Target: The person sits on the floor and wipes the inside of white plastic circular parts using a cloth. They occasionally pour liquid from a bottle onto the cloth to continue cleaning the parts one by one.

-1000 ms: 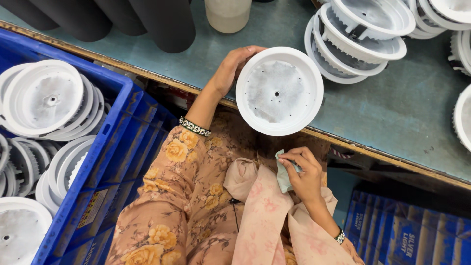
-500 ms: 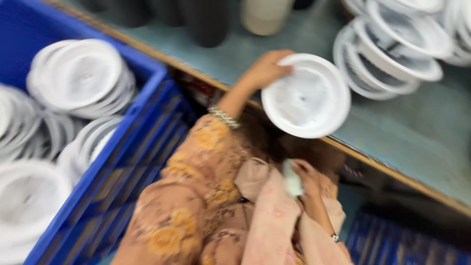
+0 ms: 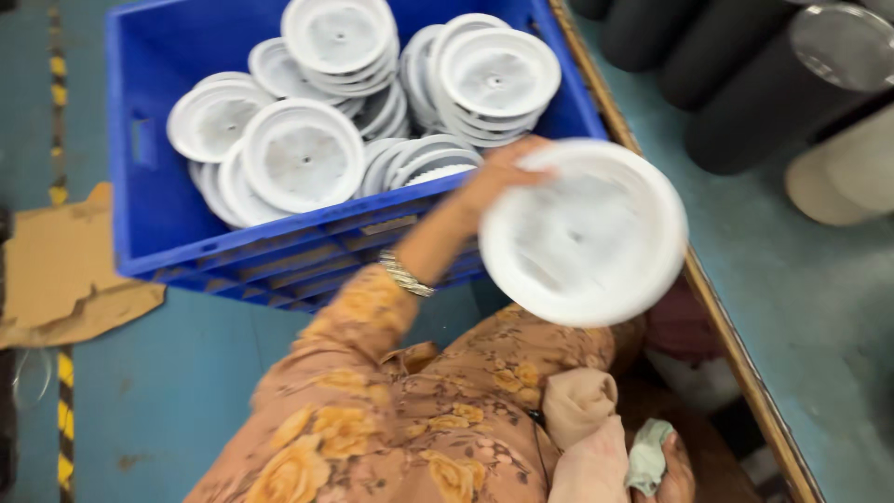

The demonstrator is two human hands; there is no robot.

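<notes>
My left hand (image 3: 498,177) grips the rim of a round white plastic disc (image 3: 582,233) and holds it up between the blue crate and the table edge. It is blurred by motion. My right hand (image 3: 672,473) rests low in my lap, closed on a small pale green cloth (image 3: 649,456). The blue crate (image 3: 149,140) on the floor at my left holds several stacks of the same white discs (image 3: 303,156).
The grey-green table (image 3: 792,279) with a wooden edge runs along the right. Dark cylinders (image 3: 736,84) and a pale one (image 3: 843,172) stand on it. A piece of brown cardboard (image 3: 65,270) lies on the blue floor beside the crate.
My view has swung left toward the crate. My left hand has carried the white disc off the table toward the crate. My right hand stays in my lap with the cloth.
</notes>
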